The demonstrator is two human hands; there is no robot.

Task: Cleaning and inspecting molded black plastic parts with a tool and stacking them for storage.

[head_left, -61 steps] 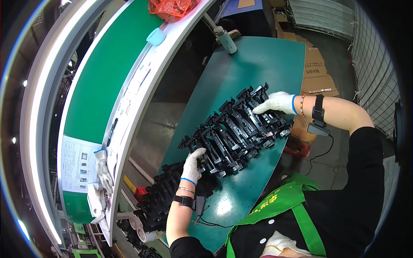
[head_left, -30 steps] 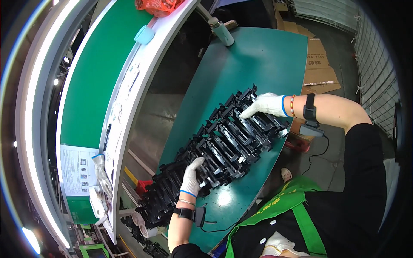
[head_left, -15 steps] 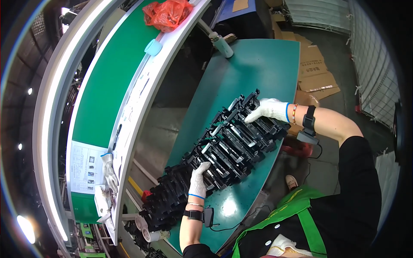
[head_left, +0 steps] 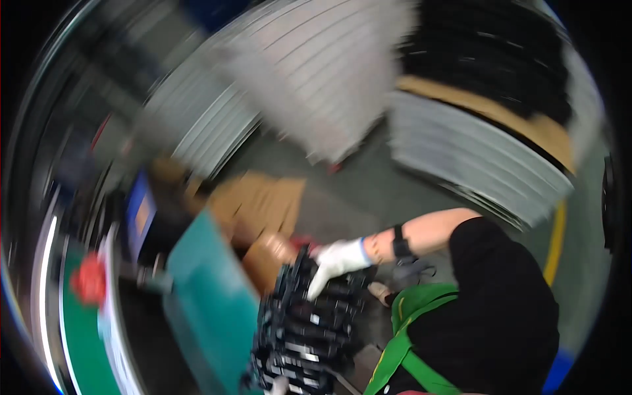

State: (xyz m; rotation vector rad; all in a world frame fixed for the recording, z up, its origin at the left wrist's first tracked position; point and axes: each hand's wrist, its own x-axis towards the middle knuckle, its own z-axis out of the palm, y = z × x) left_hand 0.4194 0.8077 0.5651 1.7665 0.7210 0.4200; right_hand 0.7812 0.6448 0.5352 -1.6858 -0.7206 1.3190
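Note:
A row of black plastic parts (head_left: 303, 329), pressed side by side with a few light strips among them, is held between my two white-gloved hands. My right hand (head_left: 338, 263) grips its far end, thumb over the top and the other fingers hidden behind. At the lower edge only a bit of my left hand (head_left: 280, 385) shows, closed against the row's near end. The row lies across the right edge of the green-topped table (head_left: 204, 276), partly past it. Motion blurs much of the picture.
Flattened cardboard (head_left: 263, 201) and a brown carton (head_left: 260, 263) lie beyond the table. Pale covered stacks (head_left: 329, 72) stand farther off. At the far right, black goods (head_left: 487, 52) top a grey-white stack (head_left: 467, 151). A red plastic bag (head_left: 89, 280) sits on the left bench.
My view has swung to the right, toward the floor and stacks. Both hands have shifted the row of black parts from over the table to its right edge, still gripping it.

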